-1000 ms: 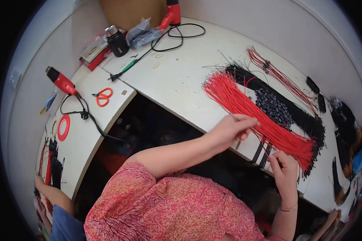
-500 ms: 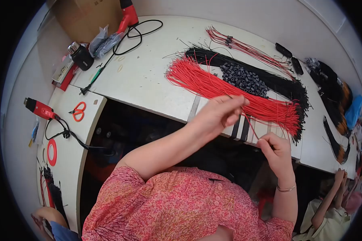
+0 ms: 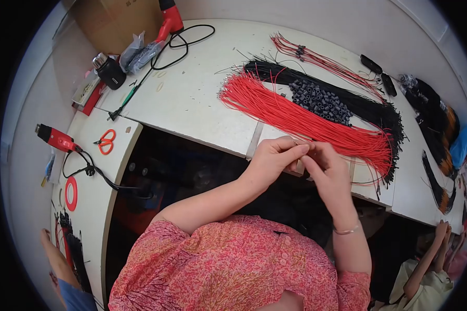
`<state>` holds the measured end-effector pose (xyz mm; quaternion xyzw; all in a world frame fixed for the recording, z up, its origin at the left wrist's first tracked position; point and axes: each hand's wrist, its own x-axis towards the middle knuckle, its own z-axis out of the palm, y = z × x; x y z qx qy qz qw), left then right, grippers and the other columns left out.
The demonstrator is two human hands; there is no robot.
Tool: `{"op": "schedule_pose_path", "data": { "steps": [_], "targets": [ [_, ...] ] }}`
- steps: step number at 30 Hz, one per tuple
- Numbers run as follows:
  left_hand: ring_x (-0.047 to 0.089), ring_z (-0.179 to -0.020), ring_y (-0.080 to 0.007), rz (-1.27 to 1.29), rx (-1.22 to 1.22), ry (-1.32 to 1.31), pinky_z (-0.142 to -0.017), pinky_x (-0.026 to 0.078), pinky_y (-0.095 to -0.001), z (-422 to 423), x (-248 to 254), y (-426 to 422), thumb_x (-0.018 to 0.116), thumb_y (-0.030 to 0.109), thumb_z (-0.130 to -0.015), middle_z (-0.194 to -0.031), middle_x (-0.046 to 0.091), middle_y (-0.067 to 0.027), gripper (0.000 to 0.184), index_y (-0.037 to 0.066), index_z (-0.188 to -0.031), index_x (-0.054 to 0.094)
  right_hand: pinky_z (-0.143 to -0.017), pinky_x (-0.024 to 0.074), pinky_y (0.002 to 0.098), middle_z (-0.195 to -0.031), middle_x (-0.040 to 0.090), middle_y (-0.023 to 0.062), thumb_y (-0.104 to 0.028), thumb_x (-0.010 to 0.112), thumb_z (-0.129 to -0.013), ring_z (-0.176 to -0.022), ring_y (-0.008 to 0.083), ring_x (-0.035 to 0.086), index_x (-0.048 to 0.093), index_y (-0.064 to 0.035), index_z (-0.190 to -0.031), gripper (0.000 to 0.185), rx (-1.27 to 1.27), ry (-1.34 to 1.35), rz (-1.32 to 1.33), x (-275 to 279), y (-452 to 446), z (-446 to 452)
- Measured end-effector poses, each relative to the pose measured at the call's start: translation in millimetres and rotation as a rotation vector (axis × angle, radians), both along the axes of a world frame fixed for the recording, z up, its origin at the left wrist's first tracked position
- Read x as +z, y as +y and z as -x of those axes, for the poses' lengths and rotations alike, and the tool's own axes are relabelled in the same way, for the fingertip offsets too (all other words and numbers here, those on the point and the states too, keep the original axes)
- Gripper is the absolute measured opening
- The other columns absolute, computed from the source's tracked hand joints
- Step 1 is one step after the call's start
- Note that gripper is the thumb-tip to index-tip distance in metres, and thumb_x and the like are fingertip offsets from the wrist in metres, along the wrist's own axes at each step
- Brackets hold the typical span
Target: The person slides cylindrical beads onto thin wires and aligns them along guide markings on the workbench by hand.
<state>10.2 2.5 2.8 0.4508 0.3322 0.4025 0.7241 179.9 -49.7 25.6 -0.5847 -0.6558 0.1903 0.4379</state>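
My left hand (image 3: 276,159) and my right hand (image 3: 327,168) meet at the table's front edge, fingertips pinched together. Between them is a thin piece, mostly covered by the fingers; a thin red wire trails off to the right of my right hand. Just beyond the hands lies a wide bundle of red wires (image 3: 296,115). Small dark grey tubular pieces (image 3: 321,101) are heaped behind it, and black wires (image 3: 275,72) stretch along the far side of the heap.
Red-and-black wires (image 3: 337,66) lie at the back. On the left are orange-handled scissors (image 3: 107,142), a heat gun (image 3: 56,138), red tape (image 3: 71,194) and a black bottle (image 3: 110,72). Co-workers' arms show at lower left (image 3: 62,262) and lower right (image 3: 425,259).
My right hand has moved up and left to meet my left hand; the wire was stretched between them before. The view has shifted, with the table contents now further left than at first.
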Motion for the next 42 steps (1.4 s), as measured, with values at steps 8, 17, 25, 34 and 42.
{"op": "schedule_pose_path", "data": {
  "steps": [8,17,25,34,42],
  "targets": [
    [0.059,-0.069,-0.0071,0.016,0.050,-0.031,-0.064,0.048,-0.0180,17,-8,7,0.063,0.008,-0.098,-0.081,0.067,-0.0042,0.018,-0.003,-0.106,0.074,-0.063,0.0438,0.0193,-0.085,0.068,0.0061,-0.008,0.060,-0.097,-0.068,0.0078,0.054,0.064,-0.0019,-0.097,0.007,0.117,0.357,0.304,-13,14,17],
    [0.059,-0.068,-0.0080,-0.045,0.041,0.027,-0.063,0.049,-0.0183,14,-14,9,0.062,0.006,-0.098,-0.082,0.067,-0.0054,0.017,-0.004,-0.105,0.074,-0.059,0.0422,0.0212,-0.080,0.068,0.0045,-0.008,0.062,-0.097,-0.064,0.0089,0.054,0.065,-0.0007,-0.092,0.009,0.052,0.585,0.284,-17,12,20],
    [0.060,-0.067,-0.0086,-0.118,0.038,0.057,-0.062,0.049,-0.0180,11,-13,7,0.060,0.005,-0.098,-0.087,0.066,-0.0070,0.017,-0.006,-0.104,0.073,-0.057,0.0423,0.0223,-0.081,0.069,0.0045,-0.005,0.064,-0.094,-0.062,0.0097,0.054,0.066,-0.0009,-0.089,0.007,0.052,0.394,0.216,-17,11,21],
    [0.059,-0.067,-0.0088,-0.172,-0.012,0.091,-0.061,0.049,-0.0186,14,-15,8,0.059,0.006,-0.100,-0.087,0.066,-0.0071,0.019,-0.007,-0.104,0.072,-0.053,0.0402,0.0272,-0.075,0.060,0.0040,0.000,0.071,-0.085,-0.058,0.0147,0.050,0.068,-0.0031,-0.090,0.007,0.070,-0.256,-0.131,-15,12,16],
    [0.060,-0.069,-0.0087,-0.048,-0.002,0.027,-0.063,0.049,-0.0196,17,-9,4,0.058,0.008,-0.100,-0.084,0.067,-0.0063,0.020,-0.005,-0.104,0.073,-0.052,0.0398,0.0283,-0.073,0.058,0.0049,0.002,0.070,-0.084,-0.057,0.0160,0.048,0.066,-0.0030,-0.091,0.009,0.083,-0.148,-0.177,-17,10,17]
  ]
}}
